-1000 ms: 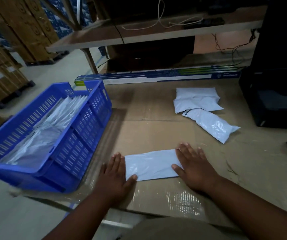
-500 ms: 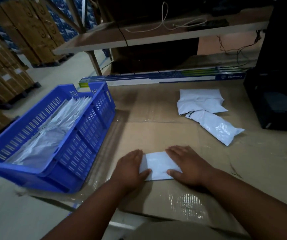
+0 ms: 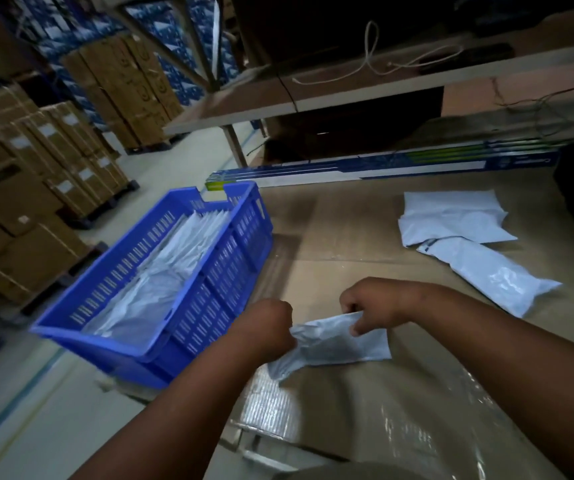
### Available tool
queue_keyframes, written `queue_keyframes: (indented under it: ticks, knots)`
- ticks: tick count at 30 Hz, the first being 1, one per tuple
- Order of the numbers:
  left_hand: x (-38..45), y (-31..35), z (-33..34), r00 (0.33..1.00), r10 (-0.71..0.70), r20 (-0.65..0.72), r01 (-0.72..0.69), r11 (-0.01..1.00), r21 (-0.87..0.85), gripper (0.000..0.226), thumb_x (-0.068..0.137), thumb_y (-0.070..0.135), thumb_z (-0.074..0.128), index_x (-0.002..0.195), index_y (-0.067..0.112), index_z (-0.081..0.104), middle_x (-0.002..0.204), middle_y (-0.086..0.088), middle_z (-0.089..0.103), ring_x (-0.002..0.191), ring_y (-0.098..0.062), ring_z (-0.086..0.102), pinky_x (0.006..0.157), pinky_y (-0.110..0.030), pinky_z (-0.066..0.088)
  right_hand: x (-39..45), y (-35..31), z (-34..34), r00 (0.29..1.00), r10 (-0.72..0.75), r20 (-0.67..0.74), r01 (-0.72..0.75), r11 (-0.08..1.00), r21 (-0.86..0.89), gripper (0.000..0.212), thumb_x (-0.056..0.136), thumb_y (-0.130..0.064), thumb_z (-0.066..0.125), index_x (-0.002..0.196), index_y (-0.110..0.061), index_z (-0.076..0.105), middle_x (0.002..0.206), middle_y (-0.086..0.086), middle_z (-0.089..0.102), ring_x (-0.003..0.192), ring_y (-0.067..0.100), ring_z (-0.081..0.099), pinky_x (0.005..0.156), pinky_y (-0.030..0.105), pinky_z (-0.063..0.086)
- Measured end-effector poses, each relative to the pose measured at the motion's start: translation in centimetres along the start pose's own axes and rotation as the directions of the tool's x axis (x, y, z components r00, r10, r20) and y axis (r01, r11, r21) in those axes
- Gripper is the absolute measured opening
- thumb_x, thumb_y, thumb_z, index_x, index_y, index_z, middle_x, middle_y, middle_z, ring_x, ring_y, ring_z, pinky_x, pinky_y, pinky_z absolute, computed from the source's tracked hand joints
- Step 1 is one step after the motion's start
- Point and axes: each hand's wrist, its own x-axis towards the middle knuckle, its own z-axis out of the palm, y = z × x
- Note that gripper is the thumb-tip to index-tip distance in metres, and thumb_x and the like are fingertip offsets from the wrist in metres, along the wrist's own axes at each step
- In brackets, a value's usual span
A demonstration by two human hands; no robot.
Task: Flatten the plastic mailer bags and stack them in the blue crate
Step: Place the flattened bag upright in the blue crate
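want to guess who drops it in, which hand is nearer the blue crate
Left. The left hand grips the mailer bag right beside the blue crate's near wall. The right hand holds the bag's other end, farther out over the table.

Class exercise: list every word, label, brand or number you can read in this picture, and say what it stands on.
None can be read.
Long blue and white box: print at its right end, too blurred.
Stacked cardboard cartons: white labels, too small.
Blue crate, mailer bags: no text visible.
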Motion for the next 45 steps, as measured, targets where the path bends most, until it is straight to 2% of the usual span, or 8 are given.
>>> queue_keyframes:
  ticks: [6, 21, 26, 29, 33, 38, 42, 45]
  knots:
    - [-3.6, -6.1, -3.9, 0.988, -0.146, -0.051, 0.142, 0.987, -0.068, 0.029, 0.077, 0.035, 0.079, 0.099, 0.017, 0.070, 0.103, -0.002, 0.071, 0.099, -0.025, 0.068, 0.083, -0.036, 0.057, 4.2, -6.6, -7.0, 0.982, -0.184, 0.034, 0.187, 0.973, -0.135, 0.012, 0.089, -0.038, 0.076, 0.094, -0.031, 0.068, 0.085, -0.011, 0.063, 0.085, 0.013, 0.061, 0.078, 0.035, 0.053]
    - [-7.4, -25.9, -15.0, 0.902, -0.432, 0.010, 0.386, 0.793, -0.471, 0.031, 0.079, 0.036, 0.091, 0.071, 0.021, 0.066, 0.057, 0.007, 0.059, 0.053, -0.012, 0.056, 0.051, -0.019, 0.044, 21.5, -27.7, -22.1, 0.956, -0.288, 0.049, 0.279, 0.852, -0.443, 0.048, 0.091, -0.034, 0.079, 0.136, -0.028, 0.066, 0.127, -0.001, 0.069, 0.115, 0.024, 0.064, 0.100, 0.038, 0.051]
    - [-4.9, -31.1, -13.3, 0.890, -0.394, 0.231, 0.445, 0.860, -0.250, 0.043, 0.079, 0.044, 0.088, 0.092, 0.006, 0.075, 0.070, -0.003, 0.071, 0.061, -0.021, 0.064, 0.067, -0.032, 0.059, 27.4, -32.1, -19.8, 0.945, -0.254, 0.204, 0.322, 0.823, -0.469, 0.041, 0.089, -0.033, 0.084, 0.127, -0.029, 0.068, 0.099, -0.011, 0.063, 0.094, 0.016, 0.057, 0.071, 0.024, 0.041]
    - [-2.5, -30.9, -11.1, 0.874, -0.364, 0.322, 0.421, 0.898, -0.127, 0.038, 0.080, 0.045, 0.087, 0.082, 0.010, 0.072, 0.064, 0.005, 0.071, 0.056, -0.012, 0.063, 0.062, -0.027, 0.052, 30.8, -33.1, -15.8, 0.929, -0.191, 0.316, 0.347, 0.743, -0.573, 0.032, 0.090, -0.032, 0.083, 0.116, -0.020, 0.070, 0.090, -0.007, 0.059, 0.091, 0.019, 0.055, 0.078, 0.029, 0.041]
    - [-0.2, -30.4, -8.9, 0.872, -0.308, 0.381, 0.346, 0.937, -0.037, 0.034, 0.086, 0.048, 0.083, 0.097, 0.017, 0.077, 0.093, -0.004, 0.076, 0.088, -0.023, 0.069, 0.090, -0.030, 0.053, 33.1, -34.0, -11.4, 0.875, -0.116, 0.469, 0.438, 0.602, -0.668, 0.043, 0.094, -0.027, 0.079, 0.133, -0.015, 0.068, 0.108, 0.003, 0.065, 0.095, 0.018, 0.052, 0.078, 0.024, 0.035]
    - [1.2, -31.6, -5.2, 0.859, -0.261, 0.441, 0.308, 0.951, -0.036, 0.051, 0.083, 0.039, 0.088, 0.128, 0.019, 0.074, 0.099, -0.003, 0.073, 0.100, -0.024, 0.068, 0.096, -0.034, 0.053, 36.1, -34.4, -7.5, 0.856, -0.081, 0.510, 0.466, 0.545, -0.697, 0.046, 0.090, -0.027, 0.080, 0.134, -0.019, 0.069, 0.119, 0.004, 0.072, 0.106, 0.027, 0.068, 0.096, 0.035, 0.051]
    - [1.0, -32.2, -3.4, 0.881, -0.327, 0.342, 0.383, 0.917, -0.109, 0.030, 0.100, 0.027, 0.065, 0.127, 0.014, 0.070, 0.129, -0.006, 0.070, 0.121, -0.027, 0.066, 0.097, -0.039, 0.052, 37.1, -35.4, -5.9, 0.908, -0.033, 0.417, 0.343, 0.628, -0.699, 0.019, 0.092, -0.023, 0.071, 0.109, -0.018, 0.077, 0.090, 0.001, 0.074, 0.082, 0.024, 0.068, 0.085, 0.037, 0.055]
    - [1.2, -32.9, -3.0, 0.894, -0.381, 0.238, 0.410, 0.908, -0.089, 0.033, 0.103, 0.024, 0.057, 0.134, 0.019, 0.066, 0.136, -0.006, 0.065, 0.127, -0.027, 0.063, 0.102, -0.039, 0.050, 37.7, -35.9, -5.4, 0.946, -0.120, 0.302, 0.309, 0.613, -0.727, 0.029, 0.098, -0.027, 0.059, 0.120, -0.017, 0.075, 0.121, 0.008, 0.073, 0.112, 0.031, 0.068, 0.093, 0.040, 0.051]
